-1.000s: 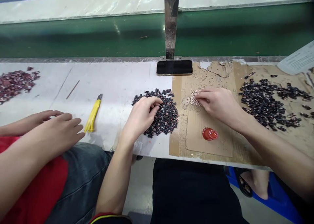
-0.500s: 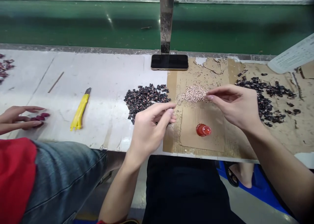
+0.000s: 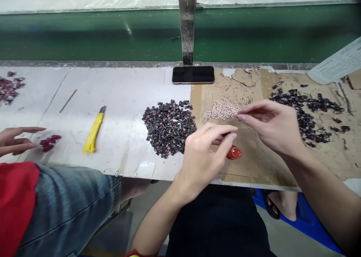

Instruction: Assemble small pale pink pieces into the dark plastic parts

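No legible text; print on paper sheet (image 3: 335, 63) too small, blurred.

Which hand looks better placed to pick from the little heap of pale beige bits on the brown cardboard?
Probably the right. The right hand has its fingertips at the edge of the heap of pale beige bits, while the left hand is nearer the person, beside the small red round dish.

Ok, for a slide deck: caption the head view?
Left hand and right hand, both pinched, close together over a cardboard mat, near a dark parts pile and pale heap.
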Available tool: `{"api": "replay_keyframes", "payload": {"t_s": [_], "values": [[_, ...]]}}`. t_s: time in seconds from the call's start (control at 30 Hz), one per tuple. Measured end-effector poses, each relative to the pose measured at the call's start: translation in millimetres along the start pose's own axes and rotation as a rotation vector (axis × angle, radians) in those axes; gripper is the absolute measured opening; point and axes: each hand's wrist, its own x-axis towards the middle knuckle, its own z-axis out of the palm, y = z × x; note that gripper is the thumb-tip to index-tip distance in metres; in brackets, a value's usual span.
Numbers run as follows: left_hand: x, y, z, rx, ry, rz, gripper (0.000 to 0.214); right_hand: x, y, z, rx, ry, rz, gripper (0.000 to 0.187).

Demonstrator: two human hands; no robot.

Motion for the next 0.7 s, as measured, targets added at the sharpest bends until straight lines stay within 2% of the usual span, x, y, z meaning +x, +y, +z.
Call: {"api": "replay_keyframes", "payload": {"t_s": [0.13,0.23,0.3,0.43,0.5,0.7], "values": [[1.1,-4.5,-1.3,0.049,0.03,-0.007,0.015,20.5,8.3,7.2,-0.16,-0.012,-0.091,0.006],[0.1,-7.1,-1.6,0.078,0.044,-0.001,0.016,17.7,6.7,2.0,-0.124,0.018,-0.096,0.01],[-1.2,-7.3,1.0,0.077,0.054,0.036,0.017,6.2,1.1,-3.8,0.053,-0.013,-0.003,0.017],[-5.1,-3.3,8.8,0.046,0.088,0.185,0.014,-22.0,-12.8,-9.1,0.484,-0.24,0.241,0.025],[-7.5,-0.2,10.3,0.048,0.099,0.222,0.012,-31.5,-19.2,-7.6,0.535,-0.3,0.279,0.028],[-12.5,4.6,4.0,0.105,0.048,0.269,0.009,-40.7,-32.0,-3.9,0.598,-0.359,0.387,0.031]]}}
